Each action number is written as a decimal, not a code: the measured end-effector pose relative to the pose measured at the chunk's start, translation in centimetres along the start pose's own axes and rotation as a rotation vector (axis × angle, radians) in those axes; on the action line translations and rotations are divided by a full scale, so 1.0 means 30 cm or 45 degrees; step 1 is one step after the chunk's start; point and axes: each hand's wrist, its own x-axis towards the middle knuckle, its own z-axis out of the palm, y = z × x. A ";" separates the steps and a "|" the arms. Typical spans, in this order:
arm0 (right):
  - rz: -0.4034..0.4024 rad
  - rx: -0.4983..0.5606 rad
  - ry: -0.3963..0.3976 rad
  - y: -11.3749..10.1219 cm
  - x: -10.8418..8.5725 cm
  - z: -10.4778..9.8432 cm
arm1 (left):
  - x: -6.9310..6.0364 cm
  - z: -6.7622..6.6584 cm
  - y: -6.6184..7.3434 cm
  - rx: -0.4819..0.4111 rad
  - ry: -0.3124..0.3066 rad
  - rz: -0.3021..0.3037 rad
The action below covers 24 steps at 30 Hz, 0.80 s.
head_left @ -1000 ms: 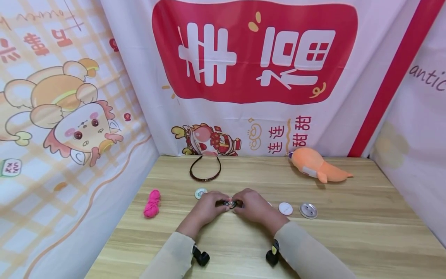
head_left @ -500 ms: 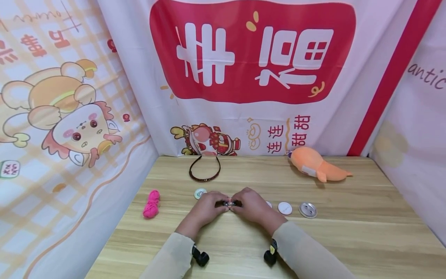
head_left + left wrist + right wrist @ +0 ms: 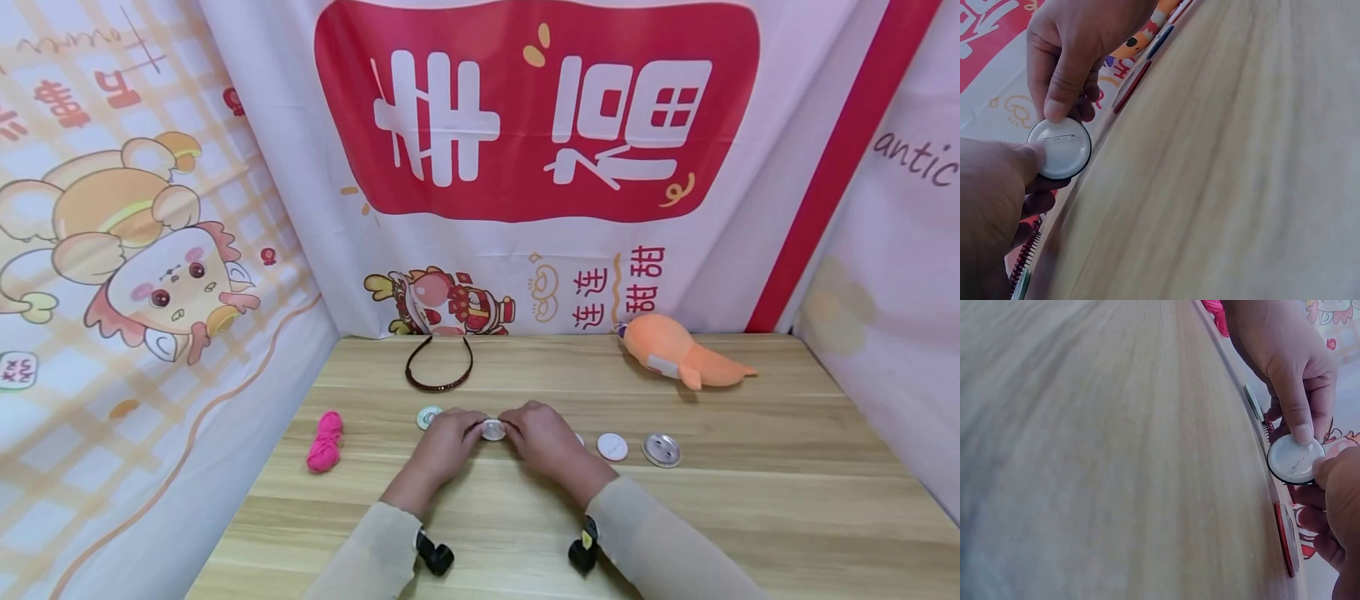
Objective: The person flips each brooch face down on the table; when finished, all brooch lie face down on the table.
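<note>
Between my two hands is a round pin badge (image 3: 492, 430), its pale back with a thin pin facing up toward the head camera. My left hand (image 3: 446, 446) pinches its left edge between thumb and fingers. On the opposite edge, my right hand (image 3: 543, 437) pinches it the same way. The left wrist view shows both thumbs lying on the back of the badge (image 3: 1060, 149), beside the pin. From the right wrist, the badge (image 3: 1296, 459) shows a dark rim; its front is hidden.
A greenish round badge (image 3: 429, 417) lies by my left hand. Right of my right hand are a white badge (image 3: 612, 447), partly hidden another, and a silver badge (image 3: 662, 451). Pink yarn (image 3: 325, 442) lies left; a headband (image 3: 439, 386) and an orange plush toy (image 3: 682, 354) lie behind.
The badge has turned in my fingers: earlier it looked dark and narrow between my hands, and now its pale back shows. Both hands keep hold of it in nearly the same place.
</note>
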 end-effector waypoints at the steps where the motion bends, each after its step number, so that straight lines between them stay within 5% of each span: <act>1: 0.012 0.015 -0.003 -0.001 0.000 0.001 | 0.002 0.000 0.001 -0.006 0.006 -0.007; 13: 0.038 0.097 -0.007 0.007 0.003 0.035 | 0.014 0.028 -0.011 -0.189 0.025 -0.124; 24: 0.052 0.121 -0.029 0.012 0.006 0.039 | 0.002 0.026 -0.018 -0.153 -0.004 -0.071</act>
